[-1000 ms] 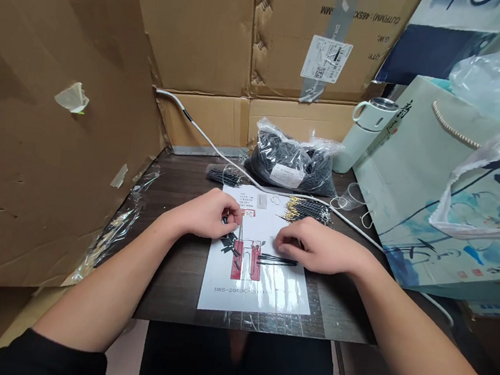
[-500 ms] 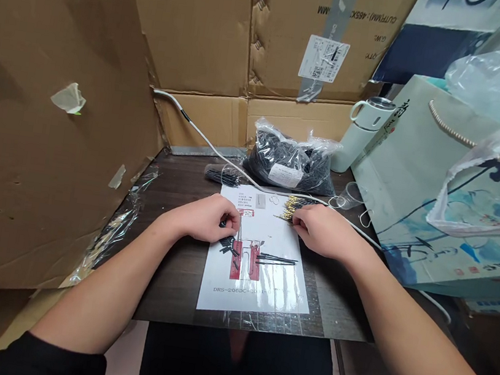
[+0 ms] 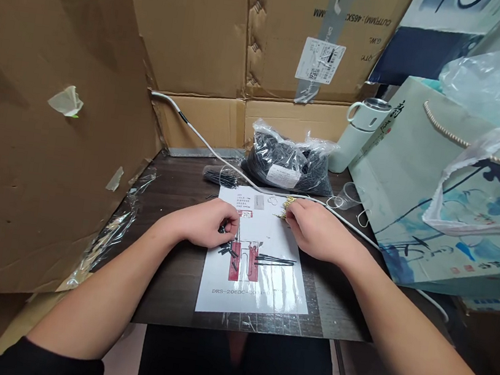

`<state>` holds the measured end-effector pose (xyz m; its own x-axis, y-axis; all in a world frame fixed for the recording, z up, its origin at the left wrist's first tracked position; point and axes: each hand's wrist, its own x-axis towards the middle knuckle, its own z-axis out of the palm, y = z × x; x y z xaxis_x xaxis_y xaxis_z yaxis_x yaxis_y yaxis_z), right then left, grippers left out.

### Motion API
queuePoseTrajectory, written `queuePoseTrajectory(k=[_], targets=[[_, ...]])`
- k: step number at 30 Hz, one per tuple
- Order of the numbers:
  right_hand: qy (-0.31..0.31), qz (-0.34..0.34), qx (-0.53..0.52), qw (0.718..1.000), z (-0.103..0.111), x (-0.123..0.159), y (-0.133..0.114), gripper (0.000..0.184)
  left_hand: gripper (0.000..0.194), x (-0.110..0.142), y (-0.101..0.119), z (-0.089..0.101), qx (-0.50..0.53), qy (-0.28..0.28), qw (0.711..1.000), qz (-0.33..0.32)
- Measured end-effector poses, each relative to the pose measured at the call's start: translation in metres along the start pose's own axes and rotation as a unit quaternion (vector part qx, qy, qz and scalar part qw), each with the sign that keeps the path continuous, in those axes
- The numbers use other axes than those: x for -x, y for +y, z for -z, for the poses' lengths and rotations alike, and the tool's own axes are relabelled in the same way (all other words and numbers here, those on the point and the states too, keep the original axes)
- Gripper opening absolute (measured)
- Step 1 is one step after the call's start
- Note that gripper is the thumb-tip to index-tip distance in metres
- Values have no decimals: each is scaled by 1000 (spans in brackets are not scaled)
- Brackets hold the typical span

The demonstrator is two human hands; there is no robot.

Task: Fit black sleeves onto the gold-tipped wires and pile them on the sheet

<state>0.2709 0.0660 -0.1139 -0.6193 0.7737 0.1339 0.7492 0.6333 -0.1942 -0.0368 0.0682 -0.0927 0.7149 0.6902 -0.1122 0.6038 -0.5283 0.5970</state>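
Note:
A white printed sheet with red marks lies taped on the dark table. My left hand rests at the sheet's left edge, fingers curled on small black tubes, some of which lie loose beside it. My right hand lies over the pile of gold-tipped black pins at the sheet's top right, fingers pinched together; what they hold is hidden. A few finished black pieces lie across the sheet's middle.
A plastic bag of black parts sits at the back, a smaller bag to its left. A white cable crosses the table. A white flask, a clear cup and a paper gift bag stand right. Cardboard boxes wall the left and back.
My right hand left the finished pieces on the sheet's middle and moved up to the gold-tipped pin pile. My left hand stayed at the sheet's left edge.

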Motion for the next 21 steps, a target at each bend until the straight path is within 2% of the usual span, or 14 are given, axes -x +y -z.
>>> queuePoseTrajectory(k=[2,6,11,13,16,19,21], targets=[[17,7,-12,1000,1,0,-2,7,11,-1,4,0,5,12,1000,-2],[11,26,-38,999,-2,-2,-5,7,8,-4,7,-3,13,57,998,8],[-2,62,-53,997,-4,-4,-9,11,5,-10,2,-18,-1,80,997,-9],[-1,48,-38,998,0,-3,-8,14,8,-13,0,-24,-3,95,995,-18],[-4,-63,18,998,12,1,3,17,13,-17,-1,-30,-11,132,991,-20],[-5,-220,111,969,24,5,23,16,15,-23,1,-32,-29,166,986,-6],[-17,-269,137,953,29,8,38,25,16,-30,3,-33,-46,182,982,7]])
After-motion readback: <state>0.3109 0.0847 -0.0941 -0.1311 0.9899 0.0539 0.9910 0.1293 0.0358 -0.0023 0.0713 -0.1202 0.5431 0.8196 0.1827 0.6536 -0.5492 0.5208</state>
